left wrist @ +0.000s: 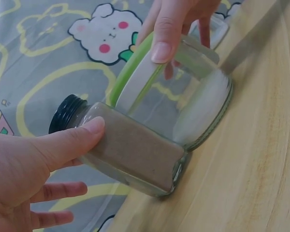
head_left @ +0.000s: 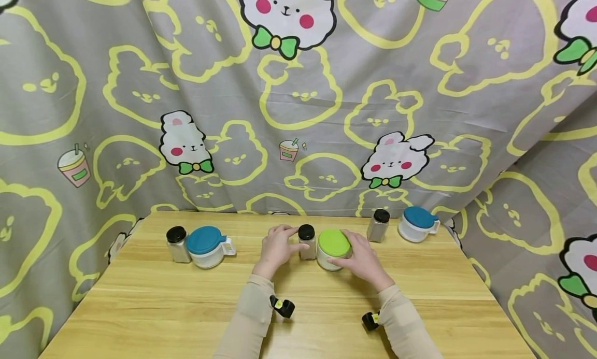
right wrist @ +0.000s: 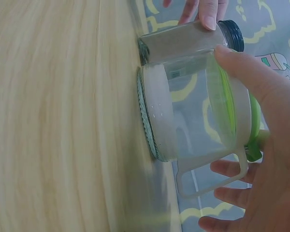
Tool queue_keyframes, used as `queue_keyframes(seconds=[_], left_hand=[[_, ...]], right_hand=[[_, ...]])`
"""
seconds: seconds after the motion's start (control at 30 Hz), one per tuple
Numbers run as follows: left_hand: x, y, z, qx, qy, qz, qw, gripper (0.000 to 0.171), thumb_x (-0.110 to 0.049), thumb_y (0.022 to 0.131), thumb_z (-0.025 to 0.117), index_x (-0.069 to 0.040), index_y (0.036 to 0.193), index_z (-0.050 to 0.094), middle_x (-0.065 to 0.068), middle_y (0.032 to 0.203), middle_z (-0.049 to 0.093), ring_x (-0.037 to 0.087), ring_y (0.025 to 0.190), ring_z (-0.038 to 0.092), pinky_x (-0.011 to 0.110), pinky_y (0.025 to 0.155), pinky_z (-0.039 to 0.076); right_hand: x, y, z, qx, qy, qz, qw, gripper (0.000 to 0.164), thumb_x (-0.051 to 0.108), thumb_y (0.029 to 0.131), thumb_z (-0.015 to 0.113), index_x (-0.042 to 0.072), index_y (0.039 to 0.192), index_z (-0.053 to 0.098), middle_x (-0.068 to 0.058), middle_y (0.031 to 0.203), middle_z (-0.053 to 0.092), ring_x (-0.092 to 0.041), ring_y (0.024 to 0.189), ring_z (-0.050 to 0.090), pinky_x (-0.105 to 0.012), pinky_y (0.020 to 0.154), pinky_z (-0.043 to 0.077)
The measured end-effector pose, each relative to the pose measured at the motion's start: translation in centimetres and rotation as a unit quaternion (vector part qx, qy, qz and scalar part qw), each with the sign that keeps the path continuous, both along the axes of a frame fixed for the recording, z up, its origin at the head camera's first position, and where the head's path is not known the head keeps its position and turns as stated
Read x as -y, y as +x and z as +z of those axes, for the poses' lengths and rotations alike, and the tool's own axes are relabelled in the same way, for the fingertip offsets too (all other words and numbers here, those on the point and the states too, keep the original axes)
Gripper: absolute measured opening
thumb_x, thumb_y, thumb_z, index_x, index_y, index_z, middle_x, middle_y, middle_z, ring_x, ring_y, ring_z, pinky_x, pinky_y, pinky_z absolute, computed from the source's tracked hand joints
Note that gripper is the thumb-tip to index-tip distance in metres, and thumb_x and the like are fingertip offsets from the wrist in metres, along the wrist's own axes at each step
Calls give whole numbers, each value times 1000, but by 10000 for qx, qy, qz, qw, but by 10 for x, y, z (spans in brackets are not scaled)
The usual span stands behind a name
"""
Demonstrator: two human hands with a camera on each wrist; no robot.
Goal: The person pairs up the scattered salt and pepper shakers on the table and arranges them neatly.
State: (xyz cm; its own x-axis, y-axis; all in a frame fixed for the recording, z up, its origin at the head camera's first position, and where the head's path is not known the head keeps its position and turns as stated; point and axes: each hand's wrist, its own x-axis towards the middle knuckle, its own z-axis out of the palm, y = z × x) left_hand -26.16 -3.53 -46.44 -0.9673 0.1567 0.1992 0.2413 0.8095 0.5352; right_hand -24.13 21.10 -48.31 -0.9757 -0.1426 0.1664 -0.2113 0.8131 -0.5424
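Near the back middle of the table, my left hand holds a square glass spice jar between thumb and fingers. It has a black lid and grey-brown powder inside. Just right of it, my right hand grips a round clear seasoning jar with a green lid, its thumb on the white rim. White contents cover the bottom of this jar, and a clear handle shows in the right wrist view. Both jars stand upright on the table, side by side and close together.
To the left stand another black-lidded spice jar and a blue-lidded seasoning jar with a handle. At the back right are a similar spice jar and blue-lidded jar. A patterned grey curtain hangs behind the wooden table.
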Motion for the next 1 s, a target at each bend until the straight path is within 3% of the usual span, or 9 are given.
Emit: queue_keyframes(seconds=[0.63, 1.0], left_hand=[[5, -1, 0, 109, 47, -26, 9999, 64, -54, 79, 72, -19, 132, 62, 8, 133, 60, 38, 128, 47, 58, 96, 42], [19, 0, 1, 383, 191, -121, 9990, 63, -50, 82, 73, -18, 135, 60, 9, 137, 58, 40, 132, 44, 63, 99, 39]], right_hand=[[10, -2, 0, 100, -88, 65, 9999, 99, 62, 71, 77, 16, 149, 38, -15, 147, 46, -36, 136, 40, -66, 103, 37], [20, -5, -1, 122, -164, 140, 9997, 100, 63, 70, 77, 17, 149, 38, -13, 147, 46, -35, 136, 41, -65, 104, 36]])
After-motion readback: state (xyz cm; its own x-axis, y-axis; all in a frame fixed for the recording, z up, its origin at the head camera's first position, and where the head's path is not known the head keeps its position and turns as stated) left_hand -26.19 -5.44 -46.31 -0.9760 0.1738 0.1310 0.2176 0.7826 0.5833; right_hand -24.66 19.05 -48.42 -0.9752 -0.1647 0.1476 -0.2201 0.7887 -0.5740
